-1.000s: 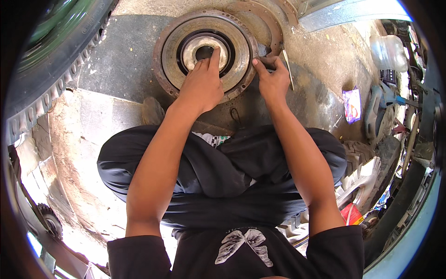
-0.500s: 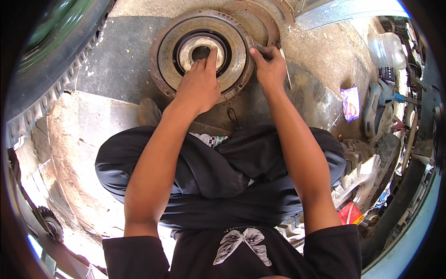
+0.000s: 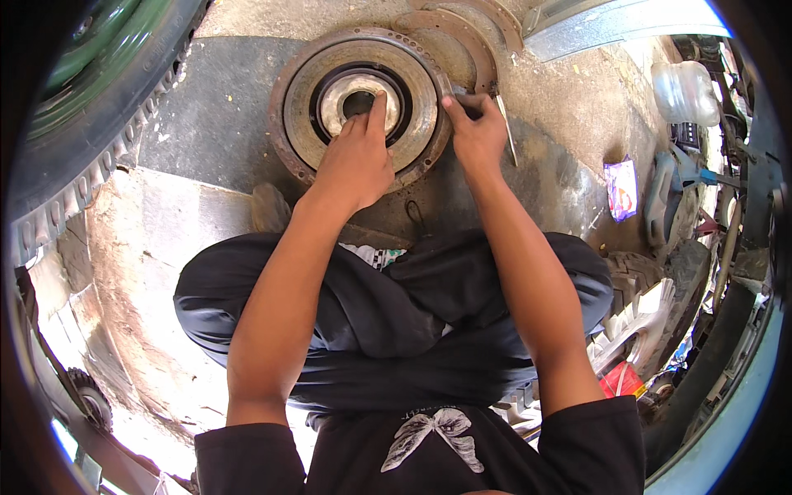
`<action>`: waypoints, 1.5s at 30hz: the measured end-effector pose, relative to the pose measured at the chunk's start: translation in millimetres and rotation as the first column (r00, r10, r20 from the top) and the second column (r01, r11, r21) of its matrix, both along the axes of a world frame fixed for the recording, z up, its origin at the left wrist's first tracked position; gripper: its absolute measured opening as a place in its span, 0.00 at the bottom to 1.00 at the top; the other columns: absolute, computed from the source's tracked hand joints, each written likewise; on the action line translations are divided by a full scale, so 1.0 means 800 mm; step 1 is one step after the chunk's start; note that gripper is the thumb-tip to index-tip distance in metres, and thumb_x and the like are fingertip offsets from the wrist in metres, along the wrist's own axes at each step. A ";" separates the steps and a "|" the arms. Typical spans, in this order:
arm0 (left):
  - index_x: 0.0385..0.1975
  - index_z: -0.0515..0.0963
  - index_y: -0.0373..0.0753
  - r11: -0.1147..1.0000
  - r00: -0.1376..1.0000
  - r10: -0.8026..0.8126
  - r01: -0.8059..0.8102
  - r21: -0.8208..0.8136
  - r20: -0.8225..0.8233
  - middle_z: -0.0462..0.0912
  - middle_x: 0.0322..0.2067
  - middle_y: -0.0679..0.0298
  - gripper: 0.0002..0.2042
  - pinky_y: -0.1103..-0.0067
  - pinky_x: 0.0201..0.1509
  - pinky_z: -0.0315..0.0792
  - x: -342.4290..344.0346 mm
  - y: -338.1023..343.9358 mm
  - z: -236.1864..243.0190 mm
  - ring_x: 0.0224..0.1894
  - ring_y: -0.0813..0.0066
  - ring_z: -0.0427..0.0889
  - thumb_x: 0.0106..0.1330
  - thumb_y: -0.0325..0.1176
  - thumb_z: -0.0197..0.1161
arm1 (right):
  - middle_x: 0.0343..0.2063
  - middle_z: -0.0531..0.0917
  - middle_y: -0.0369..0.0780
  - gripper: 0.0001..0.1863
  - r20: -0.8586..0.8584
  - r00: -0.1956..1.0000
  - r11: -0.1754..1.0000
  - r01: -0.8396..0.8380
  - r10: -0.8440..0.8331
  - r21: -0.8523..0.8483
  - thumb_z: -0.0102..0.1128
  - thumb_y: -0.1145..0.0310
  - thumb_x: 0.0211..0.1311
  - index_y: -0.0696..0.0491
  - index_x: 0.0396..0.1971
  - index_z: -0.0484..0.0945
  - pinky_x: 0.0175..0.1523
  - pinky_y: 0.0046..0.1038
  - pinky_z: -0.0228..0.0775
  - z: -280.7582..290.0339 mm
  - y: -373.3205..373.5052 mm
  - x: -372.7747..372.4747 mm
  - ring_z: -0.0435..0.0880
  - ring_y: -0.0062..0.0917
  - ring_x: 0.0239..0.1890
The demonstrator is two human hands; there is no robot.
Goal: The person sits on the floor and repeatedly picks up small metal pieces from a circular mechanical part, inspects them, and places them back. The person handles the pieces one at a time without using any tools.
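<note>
A round, rusty metal brake drum (image 3: 297, 107) lies in front of my crossed legs, with a row of holes round its outer rim. At its centre is a shiny hub (image 3: 334, 103) with a dark bore, circled by a black ring. My left hand (image 3: 356, 165) rests over the near part of the drum, its index finger stretched onto the hub and the other fingers bent, holding nothing that I can see. At the drum's right rim my right hand (image 3: 480, 136) is closed, thumb against fingers, round something dark and partly hidden. A thin metal strip (image 3: 506, 130) lies beside that hand.
Rusty curved brake shoes (image 3: 462, 37) lie beyond the drum, near a metal beam (image 3: 619, 29). A large tyre (image 3: 107, 124) stands at left. On the right are a plastic jar (image 3: 685, 92), a purple packet (image 3: 620, 190) and a blue-grey tool (image 3: 662, 194).
The whole view has shifted slightly, so the drum sits a little lower. Both hands keep nearly the same places on it, the left index finger still on the hub.
</note>
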State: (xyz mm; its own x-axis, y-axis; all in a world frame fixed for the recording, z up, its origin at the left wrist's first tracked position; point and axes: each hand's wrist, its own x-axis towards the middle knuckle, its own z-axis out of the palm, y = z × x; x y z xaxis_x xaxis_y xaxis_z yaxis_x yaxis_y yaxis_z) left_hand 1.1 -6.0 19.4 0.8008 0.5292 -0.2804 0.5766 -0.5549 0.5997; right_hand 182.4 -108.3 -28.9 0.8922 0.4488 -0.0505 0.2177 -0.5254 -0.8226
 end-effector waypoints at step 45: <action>0.79 0.47 0.33 0.999 1.000 -0.014 0.014 0.035 -0.019 0.70 0.66 0.34 0.39 0.58 0.75 0.64 0.005 -0.002 0.004 0.70 0.39 0.69 0.70 0.28 0.60 | 0.38 0.90 0.50 0.25 0.035 0.999 0.992 -0.028 0.032 -0.120 0.81 0.52 0.54 0.58 0.42 0.89 0.53 0.40 0.78 0.003 0.058 0.052 0.89 0.44 0.43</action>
State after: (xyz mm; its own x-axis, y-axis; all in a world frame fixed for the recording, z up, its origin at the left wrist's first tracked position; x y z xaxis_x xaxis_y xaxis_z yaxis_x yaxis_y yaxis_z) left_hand 5.1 -7.3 22.9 0.8031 0.5277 -0.2767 0.5795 -0.5836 0.5689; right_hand 224.2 -62.1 -26.4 0.8806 0.4682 -0.0725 0.2640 -0.6120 -0.7455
